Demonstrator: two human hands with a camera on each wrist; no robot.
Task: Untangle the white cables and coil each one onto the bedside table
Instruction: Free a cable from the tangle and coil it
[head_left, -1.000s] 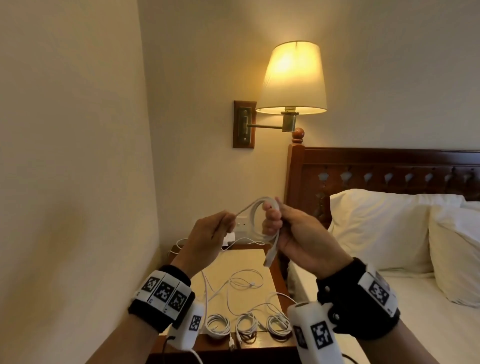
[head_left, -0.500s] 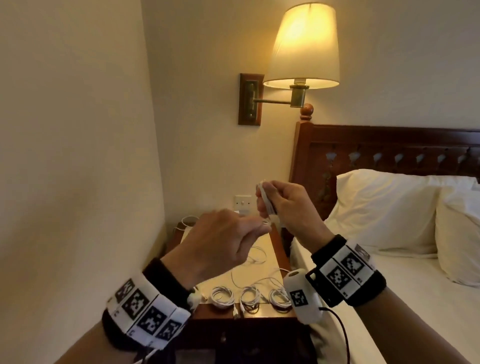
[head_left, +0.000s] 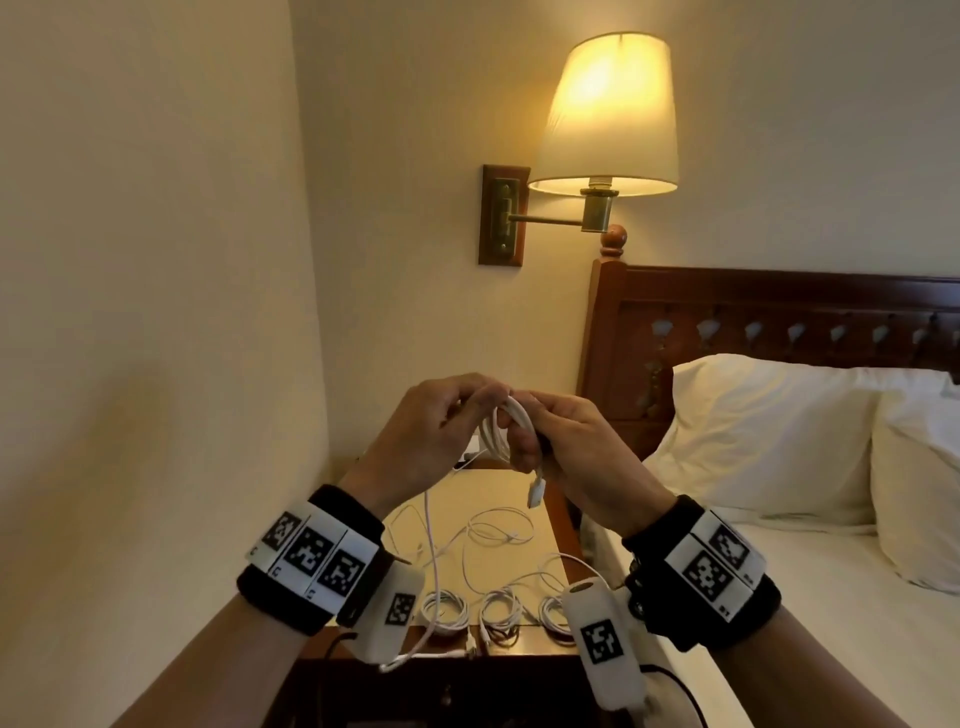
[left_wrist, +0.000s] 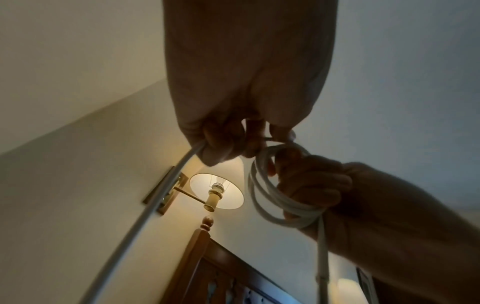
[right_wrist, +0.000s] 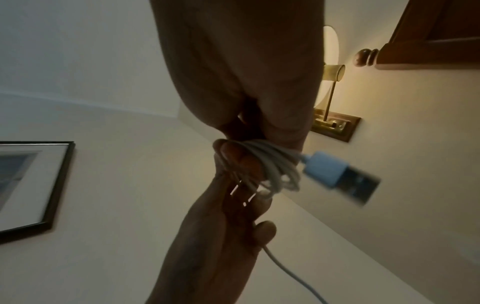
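so, hands: we hold both up above the table (head_left: 498, 499) so slack hangs free.
right hand (head_left: 571, 447): fingers clamped on the coil (head_left: 501, 431), keeping its loops stacked; plug (head_left: 535, 491) dangles below.
left hand (head_left: 431, 431): fingers pinch the tail (head_left: 431, 525), feeding the next loop.
cable: thin, smooth, white, round loops.
table front edge: three coils (head_left: 498, 610); loose cable (head_left: 498, 530) mid-top.

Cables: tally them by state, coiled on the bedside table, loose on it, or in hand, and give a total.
Finished coils along the front edge of the bedside table: 3
Loose, uncoiled cables on the table: cannot tell, they overlap
Cable being coiled, held by the left hand and right hand: 1
Total that can be counted: 4
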